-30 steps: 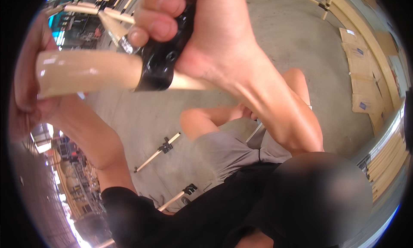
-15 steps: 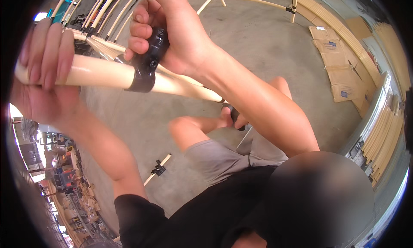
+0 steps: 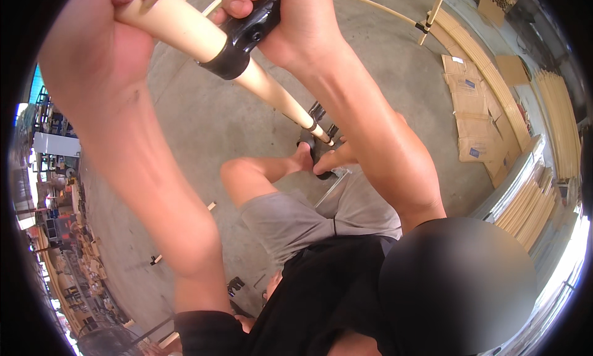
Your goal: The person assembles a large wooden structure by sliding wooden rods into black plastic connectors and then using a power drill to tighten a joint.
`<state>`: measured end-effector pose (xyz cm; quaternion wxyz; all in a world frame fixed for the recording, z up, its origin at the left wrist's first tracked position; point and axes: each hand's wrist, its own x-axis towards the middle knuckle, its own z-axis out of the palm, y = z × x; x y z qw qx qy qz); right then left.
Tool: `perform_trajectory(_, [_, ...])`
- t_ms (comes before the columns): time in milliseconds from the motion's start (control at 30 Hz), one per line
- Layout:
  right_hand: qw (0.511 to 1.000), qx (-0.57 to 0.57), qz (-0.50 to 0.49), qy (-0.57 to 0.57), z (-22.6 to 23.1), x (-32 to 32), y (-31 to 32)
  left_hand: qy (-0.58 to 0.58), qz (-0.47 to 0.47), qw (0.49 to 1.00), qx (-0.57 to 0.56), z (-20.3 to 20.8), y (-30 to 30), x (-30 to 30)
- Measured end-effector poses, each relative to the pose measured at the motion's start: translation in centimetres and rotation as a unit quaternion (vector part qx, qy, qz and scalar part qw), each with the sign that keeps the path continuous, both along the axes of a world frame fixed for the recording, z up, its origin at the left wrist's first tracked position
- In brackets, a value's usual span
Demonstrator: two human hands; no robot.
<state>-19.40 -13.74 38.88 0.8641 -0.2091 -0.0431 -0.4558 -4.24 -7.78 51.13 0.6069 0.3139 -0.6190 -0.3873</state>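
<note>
A cream pipe (image 3: 176,24) slants from the upper left down toward the floor near my feet. My left hand (image 3: 92,44) is wrapped round its upper end, partly cut off by the picture's top edge. A black pipe joint (image 3: 230,58) has its collar around the pipe. My right hand (image 3: 302,32) grips the upper part of this joint, and its palm and thumb side hide some of it. Farther down, another black joint (image 3: 317,112) sits beside the pipe's lower end, close to my sandalled feet (image 3: 304,147).
Flattened cardboard (image 3: 472,118) and long cream pipes (image 3: 485,66) lie on the floor at right. A pipe frame (image 3: 426,24) stands at the far right. Black fittings (image 3: 235,286) lie low on the left, near a partly hidden person's limb (image 3: 273,284). Cluttered shelves (image 3: 71,232) line the left.
The pipe has swung from nearly level to a steeper slant. Both hands have risen with it, my left also moving rightward. The rack of pipes at upper left has mostly left the view.
</note>
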Motion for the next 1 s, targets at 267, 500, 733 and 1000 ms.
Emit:
perform_trajectory(267, [0.870, -0.161, -0.325, 0.335, -5.3, -7.6, -2.1, -0.007, -0.022, 0.999, -0.027, -2.0, -1.0, -2.1])
perform_trajectory(500, [0.609, 0.037, -0.340, 0.716, -25.6, -22.0, 2.1, 0.022, 0.071, 0.997, -0.037, -1.3, 0.6, -6.4])
perform_trajectory(733, [0.380, -0.072, -0.233, 0.892, -39.6, -21.5, 1.5, 0.054, 0.009, 0.998, -0.037, -2.2, 2.4, -7.1])
perform_trajectory(1000, [0.312, -0.129, 0.105, 0.935, -50.6, -13.9, 1.7, -0.065, -0.028, 0.993, -0.090, -2.7, 2.2, -2.5])
